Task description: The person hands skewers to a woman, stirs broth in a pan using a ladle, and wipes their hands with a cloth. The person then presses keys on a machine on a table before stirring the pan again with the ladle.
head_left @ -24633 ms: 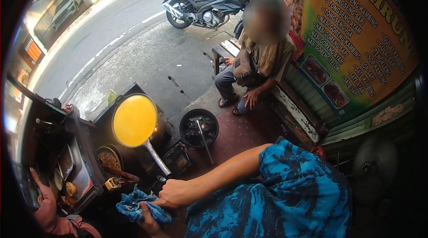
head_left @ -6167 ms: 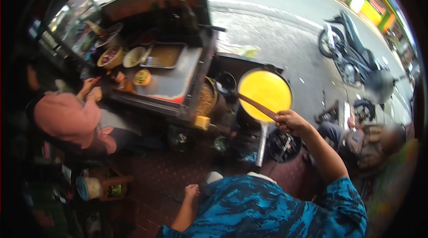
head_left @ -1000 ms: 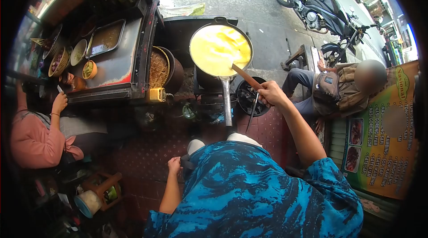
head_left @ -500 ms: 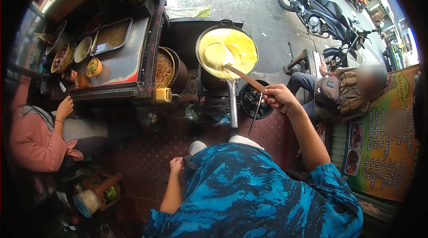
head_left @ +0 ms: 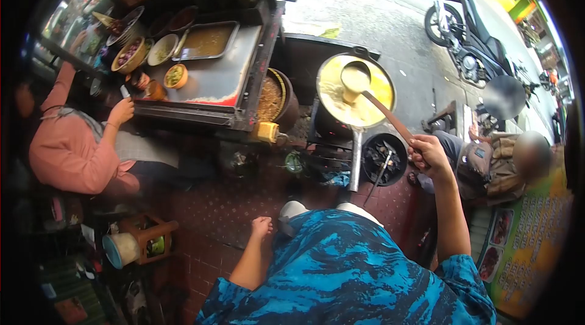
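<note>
**Yellow pan, ladle lifted**

Yellow liquid fills the pan (head_left: 356, 90), which sits on a dark stove (head_left: 332, 136) just right of centre in the upper half of the frame; its long handle runs straight down toward the wearer; the right hand (head_left: 428, 153), at centre right, is clamped around the end of a wooden-handled ladle (head_left: 365, 90); the ladle's bowl sits over the upper part of the pan, full of the same yellow liquid, with the handle slanting down and right to the fist; the left hand (head_left: 262, 226), low and left of centre, is curled into a loose fist with fingers together, holding nothing, hanging beside the blue patterned shirt (head_left: 359, 276); just below and right of the pan stands a black bowl (head_left: 384, 159) with a metal utensil leaning in it; left of the stove a round pot (head_left: 272, 98) holds brownish contents, touching the edge of a metal counter (head_left: 222, 90); on the counter, in the upper left, lie a tray (head_left: 207, 40) and several small bowls (head_left: 161, 51); a person in a pink top (head_left: 76, 148) sits at far left with one hand at the counter's edge; another person (head_left: 509, 163) sits at right, near a parked motorcycle (head_left: 469, 38) in the upper right; a small stool (head_left: 143, 240) stands at lower left.
</note>
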The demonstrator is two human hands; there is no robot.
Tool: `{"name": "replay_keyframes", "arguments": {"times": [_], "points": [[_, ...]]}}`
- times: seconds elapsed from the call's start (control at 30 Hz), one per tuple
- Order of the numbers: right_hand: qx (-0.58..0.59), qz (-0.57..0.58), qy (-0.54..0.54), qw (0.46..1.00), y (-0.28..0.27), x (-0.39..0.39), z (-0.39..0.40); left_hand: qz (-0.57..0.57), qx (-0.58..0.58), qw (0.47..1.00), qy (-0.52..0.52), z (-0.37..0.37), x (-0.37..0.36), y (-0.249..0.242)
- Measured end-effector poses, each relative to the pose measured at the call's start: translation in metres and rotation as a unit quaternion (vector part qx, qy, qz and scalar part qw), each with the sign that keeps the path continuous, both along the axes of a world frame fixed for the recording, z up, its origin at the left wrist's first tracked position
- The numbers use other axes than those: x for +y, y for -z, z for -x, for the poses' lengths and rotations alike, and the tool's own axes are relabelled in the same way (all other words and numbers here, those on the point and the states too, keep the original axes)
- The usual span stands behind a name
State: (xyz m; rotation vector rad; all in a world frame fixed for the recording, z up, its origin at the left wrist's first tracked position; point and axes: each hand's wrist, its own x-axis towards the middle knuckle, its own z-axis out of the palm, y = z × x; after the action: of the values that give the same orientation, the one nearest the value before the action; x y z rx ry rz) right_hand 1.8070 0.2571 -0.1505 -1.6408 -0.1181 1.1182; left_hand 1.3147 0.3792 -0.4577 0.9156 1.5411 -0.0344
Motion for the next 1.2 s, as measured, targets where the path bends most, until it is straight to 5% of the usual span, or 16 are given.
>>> {"name": "replay_keyframes", "arguments": {"times": [0.5,0.63,0.8,1.2], "points": [[-0.196,0.053,-0.032,0.979,0.006,-0.011,-0.012,-0.006,-0.001,1.0,0.011,-0.011,0.006,-0.006],[-0.293,0.13,-0.061,0.945,0.012,-0.015,-0.019,-0.008,-0.009,1.0,0.014,-0.011,0.005,-0.005],[-0.56,0.108,-0.101,0.815,0.018,-0.016,-0.016,-0.012,-0.01,1.0,0.024,-0.015,0.003,-0.002],[-0.641,0.228,-0.144,0.719,0.026,-0.002,-0.023,-0.013,-0.024,0.999,0.024,-0.01,-0.001,0.024]]}}
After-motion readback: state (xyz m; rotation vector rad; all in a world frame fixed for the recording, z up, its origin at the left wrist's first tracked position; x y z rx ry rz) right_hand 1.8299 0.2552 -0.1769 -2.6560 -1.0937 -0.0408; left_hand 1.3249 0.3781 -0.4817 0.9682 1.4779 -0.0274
